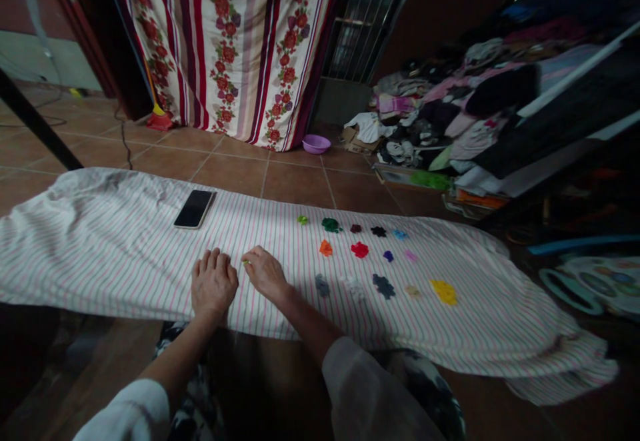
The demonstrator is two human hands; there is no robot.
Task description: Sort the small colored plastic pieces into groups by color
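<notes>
My left hand (215, 286) lies palm down on the striped cloth (125, 248), fingers laid out and holding nothing visible. Close by on its right, my right hand (266, 273) pinches a small yellow-green piece (245, 261) between thumb and fingertips. To the right are small piles of tiny pieces sorted by colour, too small to name. Among them are a lime pile (303, 220), a dark green pile (331, 225), an orange pile (326, 248), a red pile (359, 250), a dark grey pile (383, 286) and a yellow pile (444, 292).
A phone (195, 209) with a dark screen lies beyond my left hand. Past the cloth are a tiled floor (295, 178), a purple basin (316, 144) and a floral curtain (225, 48). Heaped clothes (440, 108) fill the right back.
</notes>
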